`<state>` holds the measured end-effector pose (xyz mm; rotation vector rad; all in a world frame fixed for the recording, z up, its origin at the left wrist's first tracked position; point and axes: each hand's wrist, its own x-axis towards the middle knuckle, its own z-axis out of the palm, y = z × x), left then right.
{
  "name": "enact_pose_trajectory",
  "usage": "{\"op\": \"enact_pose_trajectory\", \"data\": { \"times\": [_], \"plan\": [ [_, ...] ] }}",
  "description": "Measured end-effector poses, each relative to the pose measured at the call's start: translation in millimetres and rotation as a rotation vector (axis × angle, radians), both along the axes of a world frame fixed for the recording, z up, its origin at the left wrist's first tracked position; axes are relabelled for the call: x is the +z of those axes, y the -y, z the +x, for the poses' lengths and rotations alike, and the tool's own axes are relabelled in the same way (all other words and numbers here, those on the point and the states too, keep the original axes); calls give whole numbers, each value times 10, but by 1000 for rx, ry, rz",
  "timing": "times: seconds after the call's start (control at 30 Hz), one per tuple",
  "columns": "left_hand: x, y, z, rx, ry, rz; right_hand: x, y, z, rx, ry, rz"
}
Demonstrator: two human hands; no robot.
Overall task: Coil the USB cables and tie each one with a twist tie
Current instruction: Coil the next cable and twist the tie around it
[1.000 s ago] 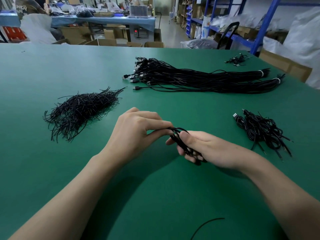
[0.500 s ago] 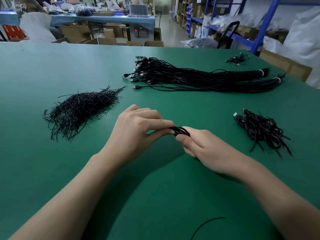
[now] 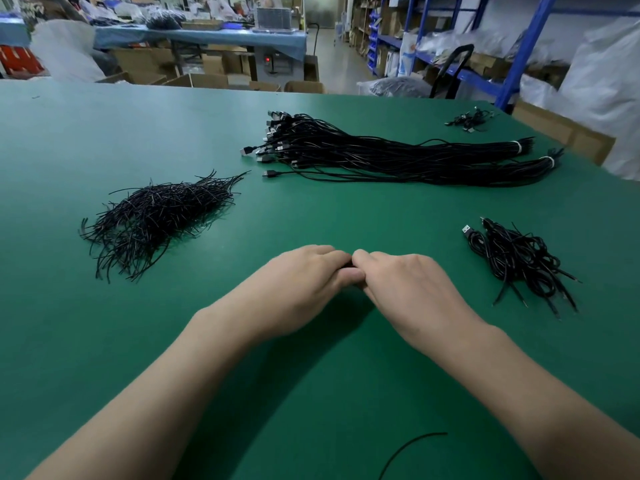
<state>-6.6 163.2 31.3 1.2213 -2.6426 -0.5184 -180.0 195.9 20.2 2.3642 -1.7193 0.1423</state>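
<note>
My left hand and my right hand meet fingertip to fingertip above the green table, both backs up. Between them they grip a small coiled black USB cable, almost wholly hidden by the fingers; only a dark sliver shows. A heap of black twist ties lies to the left. Long uncoiled USB cables lie in bundles at the back. A pile of coiled, tied cables sits to the right.
One loose black twist tie lies near the front edge. A few more cables sit at the far right corner. Blue shelving, cardboard boxes and white sacks stand beyond the table.
My right hand has turned palm down and closed in against the left, hiding the coiled cable that showed between the fingers before. Both hands sit slightly lower.
</note>
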Motion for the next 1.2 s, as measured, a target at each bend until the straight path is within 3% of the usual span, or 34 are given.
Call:
{"op": "enact_pose_trajectory", "data": {
  "times": [0.1,0.23,0.4,0.5,0.63,0.7,0.87,1.03,1.1,1.2],
  "plan": [
    [-55,28,24,24,-45,49,28,1,-5,45,13,21],
    [-72,33,64,17,-11,-89,99,22,-40,89,136,146],
    [-115,49,62,-50,0,-304,141,41,-217,93,708,630],
    [-143,59,43,-76,-16,-410,163,53,-279,108,846,756],
    [-145,56,25,-81,-23,-486,133,47,-304,141,865,738],
    [-127,51,16,-73,0,-475,110,32,-305,145,839,632],
    [-126,39,57,-78,22,-253,53,13,-275,101,402,319],
    [-159,38,63,-28,-27,-33,64,-8,-254,111,239,186],
    [-174,25,44,-12,-6,-90,67,4,-256,120,397,269],
    [-163,16,30,72,-142,-177,101,23,-330,126,1089,488]
  ]
}}
